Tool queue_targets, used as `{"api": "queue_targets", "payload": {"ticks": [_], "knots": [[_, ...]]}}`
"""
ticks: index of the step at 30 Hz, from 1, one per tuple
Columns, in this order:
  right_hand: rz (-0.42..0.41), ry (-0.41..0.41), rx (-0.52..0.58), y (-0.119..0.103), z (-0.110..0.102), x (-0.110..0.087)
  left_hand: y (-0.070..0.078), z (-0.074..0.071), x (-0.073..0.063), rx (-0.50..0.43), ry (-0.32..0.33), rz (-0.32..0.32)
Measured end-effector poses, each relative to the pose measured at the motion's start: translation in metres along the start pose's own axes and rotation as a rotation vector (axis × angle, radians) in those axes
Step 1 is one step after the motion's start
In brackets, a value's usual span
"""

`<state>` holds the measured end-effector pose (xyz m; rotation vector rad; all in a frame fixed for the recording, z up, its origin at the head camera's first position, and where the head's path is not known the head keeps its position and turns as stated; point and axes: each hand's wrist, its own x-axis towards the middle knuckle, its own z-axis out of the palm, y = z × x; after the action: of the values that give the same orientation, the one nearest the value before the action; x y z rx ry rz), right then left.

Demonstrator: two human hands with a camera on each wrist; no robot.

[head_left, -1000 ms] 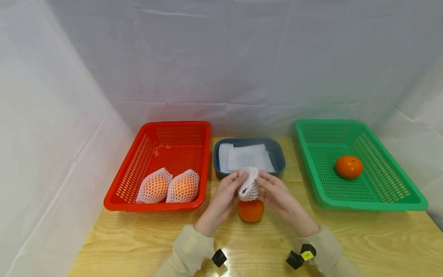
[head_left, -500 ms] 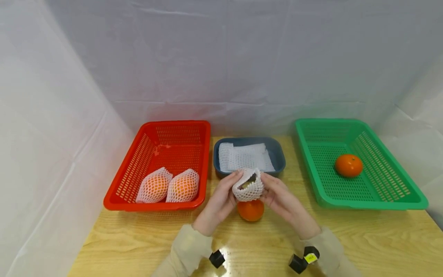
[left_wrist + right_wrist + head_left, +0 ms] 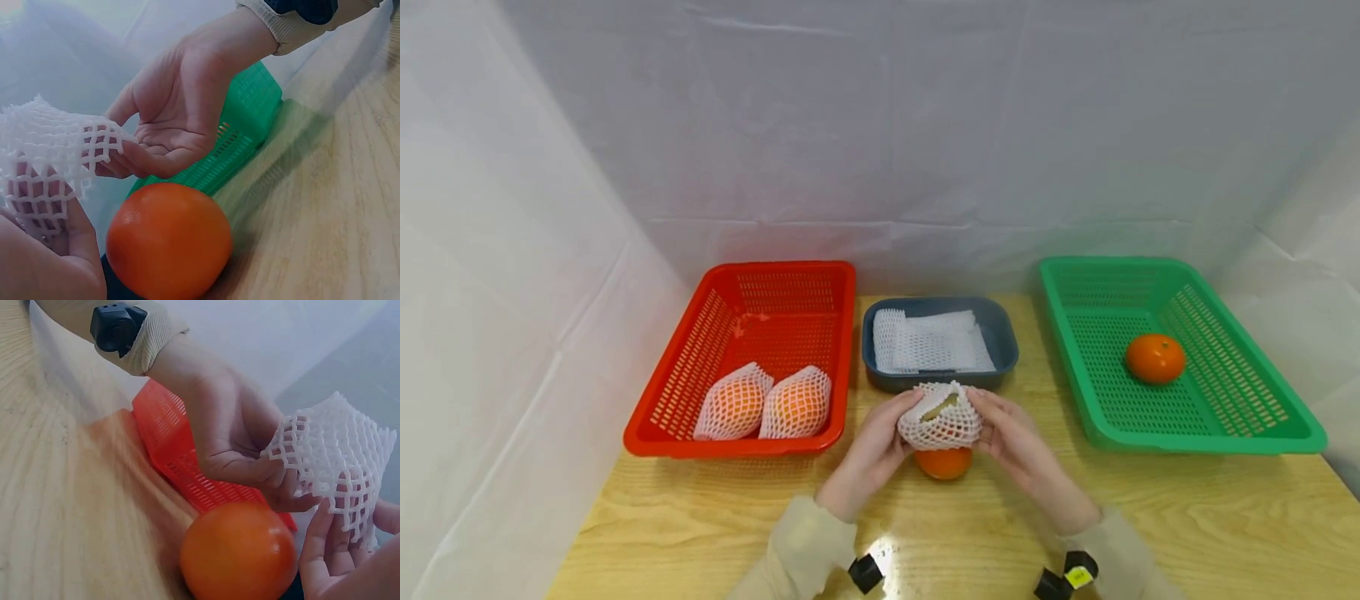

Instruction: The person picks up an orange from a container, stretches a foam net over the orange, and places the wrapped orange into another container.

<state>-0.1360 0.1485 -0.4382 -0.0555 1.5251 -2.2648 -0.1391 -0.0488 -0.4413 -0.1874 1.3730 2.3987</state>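
Both hands hold a white foam fruit net (image 3: pixel 942 429) stretched wide above an orange (image 3: pixel 944 464) on the table. My left hand (image 3: pixel 872 450) grips its left side, my right hand (image 3: pixel 1022 450) its right side. In the left wrist view, the net (image 3: pixel 44 156) hangs clear of the orange (image 3: pixel 169 240). The right wrist view shows fingers curled at the edge of the net (image 3: pixel 334 456), with the orange (image 3: pixel 239 553) below. From the head view, the net hides the orange's far part.
A red basket (image 3: pixel 740 448) at left holds two netted oranges (image 3: pixel 796 404). Folded foam nets (image 3: pixel 932 342) lie in a dark blue tray (image 3: pixel 1003 329) behind the hands. On the right stands a green basket (image 3: pixel 1210 443) with one bare orange (image 3: pixel 1155 359).
The net has gone from bunched to spread wide as the hands moved apart. Hands and net have also come slightly nearer the person, covering more of the orange.
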Motion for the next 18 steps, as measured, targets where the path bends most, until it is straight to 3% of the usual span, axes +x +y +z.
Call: {"api": "queue_targets", "payload": {"ticks": [18], "knots": [[0.147, 0.140, -0.020, 0.029, -0.017, 0.003, -0.021, -0.012, 0.000, 0.034, 0.089, -0.028]]}}
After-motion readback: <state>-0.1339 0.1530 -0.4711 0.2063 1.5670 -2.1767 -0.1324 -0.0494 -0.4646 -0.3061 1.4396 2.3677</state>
